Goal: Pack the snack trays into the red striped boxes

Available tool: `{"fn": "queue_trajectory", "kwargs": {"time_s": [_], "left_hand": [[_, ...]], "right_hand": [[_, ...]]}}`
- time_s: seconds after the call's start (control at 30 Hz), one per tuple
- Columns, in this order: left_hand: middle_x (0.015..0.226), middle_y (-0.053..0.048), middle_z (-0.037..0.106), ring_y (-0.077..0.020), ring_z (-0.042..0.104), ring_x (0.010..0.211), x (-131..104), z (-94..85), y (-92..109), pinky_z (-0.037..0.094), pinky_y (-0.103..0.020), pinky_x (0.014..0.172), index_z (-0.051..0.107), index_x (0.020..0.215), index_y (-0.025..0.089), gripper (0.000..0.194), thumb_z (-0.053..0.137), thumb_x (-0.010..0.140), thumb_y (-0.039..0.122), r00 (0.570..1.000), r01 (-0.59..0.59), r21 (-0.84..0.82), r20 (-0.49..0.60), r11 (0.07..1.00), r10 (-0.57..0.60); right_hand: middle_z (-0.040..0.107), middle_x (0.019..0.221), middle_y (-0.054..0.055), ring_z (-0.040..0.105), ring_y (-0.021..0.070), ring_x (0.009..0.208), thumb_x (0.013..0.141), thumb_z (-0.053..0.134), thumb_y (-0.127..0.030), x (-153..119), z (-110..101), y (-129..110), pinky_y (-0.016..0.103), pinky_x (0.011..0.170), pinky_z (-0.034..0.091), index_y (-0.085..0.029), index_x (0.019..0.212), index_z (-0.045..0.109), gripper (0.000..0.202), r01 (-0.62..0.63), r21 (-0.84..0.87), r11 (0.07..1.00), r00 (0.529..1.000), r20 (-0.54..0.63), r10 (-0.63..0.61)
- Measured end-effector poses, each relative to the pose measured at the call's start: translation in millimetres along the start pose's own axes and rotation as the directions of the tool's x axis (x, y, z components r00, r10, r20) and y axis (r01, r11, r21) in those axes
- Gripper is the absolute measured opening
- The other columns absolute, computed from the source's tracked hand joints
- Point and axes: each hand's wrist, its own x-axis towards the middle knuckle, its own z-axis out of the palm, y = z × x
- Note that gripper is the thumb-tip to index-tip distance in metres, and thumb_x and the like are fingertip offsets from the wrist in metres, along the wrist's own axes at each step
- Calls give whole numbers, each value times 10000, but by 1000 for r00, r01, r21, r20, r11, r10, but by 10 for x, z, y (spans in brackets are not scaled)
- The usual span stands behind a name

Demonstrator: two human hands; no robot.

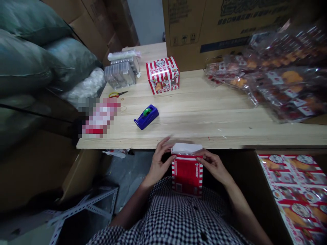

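A red-and-white striped cardboard box (186,175) rests upright against my body, just in front of the table edge. Its white top flap (187,148) stands open at the far side, and a bit of clear plastic shows in the opening. My left hand (160,162) holds the left upper edge, thumb on the near face and the other fingers raised by the flap. On the opposite side, my right hand (215,166) grips the upper right corner between thumb and fingers. The lower part of the box leans on the checked shirt.
On the wooden table (189,119) are a blue tape dispenser (146,116), yellow-handled scissors (117,94), a closed striped box (163,75), clear plastic cases (120,75) and bagged items (288,78). Printed boxes (296,190) fill a carton at right. Large sacks (38,58) stand left.
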Motion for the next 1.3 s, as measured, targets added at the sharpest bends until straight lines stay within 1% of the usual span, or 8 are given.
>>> {"fn": "queue_trajectory", "kwargs": {"time_s": [0.13, 0.4, 0.6, 0.7, 0.87, 1.1, 1.2, 1.3], "left_hand": [[1435, -126, 507, -273, 526, 1304, -95, -19, -90, 515, -421, 1023, 684, 1184, 229, 279, 650, 910, 265, 992, 84, -59, -93, 995, -90], [1388, -110, 559, -243, 477, 1352, -36, 162, -121, 368, -451, 1154, 734, 1055, 215, 211, 565, 963, 301, 996, 75, -67, 48, 995, -72], [1311, -103, 587, -233, 490, 1330, 12, 165, -188, 372, -405, 1136, 741, 1004, 200, 274, 509, 987, 344, 986, 107, -112, 142, 988, -91], [1176, -93, 641, -225, 567, 1206, 13, 151, -199, 419, -380, 1073, 729, 961, 186, 275, 510, 986, 350, 982, 116, -134, 167, 984, -92], [934, -59, 663, -186, 617, 912, -27, 243, -206, 477, -323, 888, 725, 932, 166, 311, 495, 993, 366, 988, 152, -123, 44, 981, -148], [984, -58, 711, -198, 637, 948, 142, 377, -261, 473, -291, 873, 721, 994, 164, 306, 542, 961, 410, 947, 276, -172, -117, 946, -298], [1017, -53, 712, -186, 640, 943, 188, 354, -273, 478, -288, 868, 684, 1103, 185, 285, 603, 928, 395, 936, 288, -258, -125, 922, -328], [991, -28, 710, -164, 655, 897, 153, 314, -267, 491, -283, 838, 544, 1303, 249, 451, 676, 884, 355, 918, 313, -442, -86, 841, -387]], "right_hand": [[738, 940, 46, 680, 196, 858, 855, 718, -454, -3, -15, 50, 322, 803, 545, -226, 939, 750, 245, 13, -17, 1000, 999, -33, -14], [743, 904, 50, 677, 206, 827, 858, 711, -456, 19, -4, 50, 332, 767, 550, -227, 921, 750, 241, 10, -41, 999, 1000, -4, -10], [719, 900, 46, 657, 207, 826, 881, 673, -485, -10, -26, 94, 323, 771, 526, -224, 895, 733, 269, 21, -60, 998, 1000, -2, -21], [697, 881, 43, 631, 213, 863, 908, 636, -486, -29, 35, 111, 328, 813, 505, -226, 853, 728, 281, 51, -92, 994, 997, -47, -56], [682, 810, 27, 617, 200, 759, 910, 616, -510, -61, 239, 87, 299, 706, 487, -222, 837, 715, 314, 14, 7, 1000, 973, -230, -12], [714, 779, 20, 626, 184, 713, 846, 701, -499, 182, 313, 77, 292, 679, 486, -198, 855, 730, 302, -16, 198, 980, 944, -321, 80], [721, 800, 25, 637, 177, 722, 841, 713, -479, 254, 336, 89, 289, 686, 494, -192, 853, 719, 286, -18, 223, 975, 948, -305, 87], [726, 838, 5, 662, 170, 734, 824, 751, -426, 222, 386, 107, 279, 684, 508, -229, 940, 670, 242, 10, 313, 950, 950, -299, 89]]}}
